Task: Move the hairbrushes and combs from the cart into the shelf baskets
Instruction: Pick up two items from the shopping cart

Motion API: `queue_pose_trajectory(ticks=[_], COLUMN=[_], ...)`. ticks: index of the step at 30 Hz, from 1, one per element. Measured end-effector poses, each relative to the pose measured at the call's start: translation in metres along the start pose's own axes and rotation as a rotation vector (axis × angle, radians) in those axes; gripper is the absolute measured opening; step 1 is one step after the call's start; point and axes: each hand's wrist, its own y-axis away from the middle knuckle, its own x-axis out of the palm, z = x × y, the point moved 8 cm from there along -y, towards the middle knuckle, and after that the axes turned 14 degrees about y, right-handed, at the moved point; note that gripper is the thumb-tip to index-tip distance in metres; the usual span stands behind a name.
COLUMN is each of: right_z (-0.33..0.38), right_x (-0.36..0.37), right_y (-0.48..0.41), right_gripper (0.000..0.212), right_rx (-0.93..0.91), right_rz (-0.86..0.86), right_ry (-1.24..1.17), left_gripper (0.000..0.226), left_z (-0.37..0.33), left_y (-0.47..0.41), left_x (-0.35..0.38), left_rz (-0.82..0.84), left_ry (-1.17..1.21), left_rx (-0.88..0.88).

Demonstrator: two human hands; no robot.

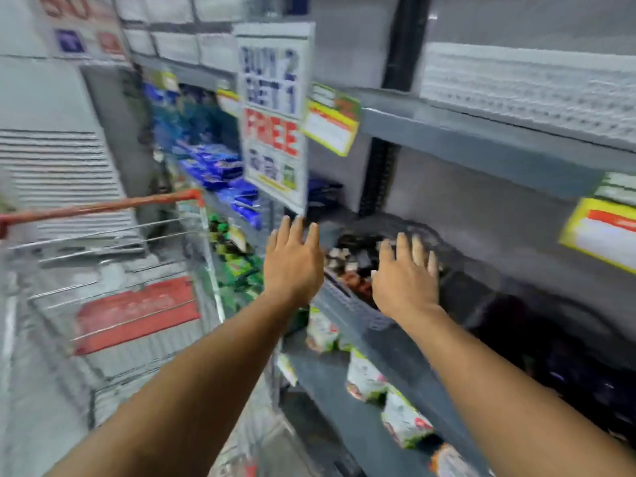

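A grey mesh shelf basket (358, 308) sits on the middle shelf and holds a blurred heap of dark, brown and pale items (347, 261); I cannot tell brushes from combs. My right hand (406, 273) hovers over the basket's contents, palm down, fingers spread, holding nothing. My left hand (292, 259) is beside the basket's left end, also flat with fingers apart and holding nothing. The wire cart (113, 242) with a red handle stands at the left; the blur hides what lies in it. A second dark basket (537, 325) sits further right on the same shelf.
A "BUY 2 GET 1 FREE" sign (273, 115) hangs from the upper shelf just above my left hand. Yellow price tags (332, 123) stick out from the shelf edges. Packets (368, 376) lie on the lower shelf. Blue packs (220, 170) fill shelves further back.
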Motion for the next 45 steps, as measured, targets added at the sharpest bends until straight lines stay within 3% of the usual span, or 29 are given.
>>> queue_pose_trajectory(ticks=[5, 12, 17, 21, 25, 29, 31, 33, 35, 37, 42, 45], right_z=[0.155, 0.334, 0.419, 0.451, 0.462, 0.460, 0.462, 0.467, 0.469, 0.469, 0.470, 0.465], right_x=[-0.005, 0.017, 0.081, 0.151, 0.221, 0.291, 0.320, 0.338, 0.354, 0.363, 0.368, 0.364], right_y=[-0.006, 0.032, 0.061, 0.092, 0.129, 0.171, 0.188, 0.203, 0.219, 0.226, 0.227, 0.217], right_gripper=[0.066, 0.071, 0.060, 0.047, 0.037, 0.052, 0.050, 0.045, 0.062, 0.069, 0.049, 0.037], right_rx=[-0.231, -0.516, -0.628, -0.610, -0.557, -0.480, -0.449, -0.455, -0.389, -0.318, -0.204, -0.151], right_rz=[-0.005, 0.037, 0.241, 0.578, 0.813, 1.019, 1.094, 1.129, 1.163, 1.133, 1.102, 1.113], right_ry=[-0.182, -0.254, -0.244, -0.286, -0.234, -0.181, -0.163, -0.161, -0.181, -0.175, -0.106, -0.202], left_gripper=[0.055, 0.065, 0.073, 0.060, 0.073, 0.068, 0.059, 0.055, 0.053, 0.046, 0.044, 0.024], left_z=[0.155, 0.330, 0.408, 0.438, 0.455, 0.469, 0.474, 0.474, 0.473, 0.472, 0.475, 0.475], left_y=[0.051, 0.158, 0.228, 0.283, 0.343, 0.401, 0.427, 0.441, 0.445, 0.445, 0.441, 0.435], left_x=[-0.080, -0.121, -0.074, -0.008, 0.047, 0.093, 0.112, 0.126, 0.141, 0.145, 0.142, 0.137], left_rz=[-0.136, -0.079, -0.047, 0.032, 0.027, 0.096, 0.136, 0.231, 0.327, 0.302, 0.302, 0.254], left_ry=[-0.113, -0.204, 0.092, 0.296, 0.383, 0.365, 0.351, 0.300, 0.239, 0.203, 0.109, 0.155], left_rx=[-0.221, -0.583, -0.846, -1.102, -1.352, -1.572, -1.654, -1.644, -1.574, -1.559, -1.624, -1.632])
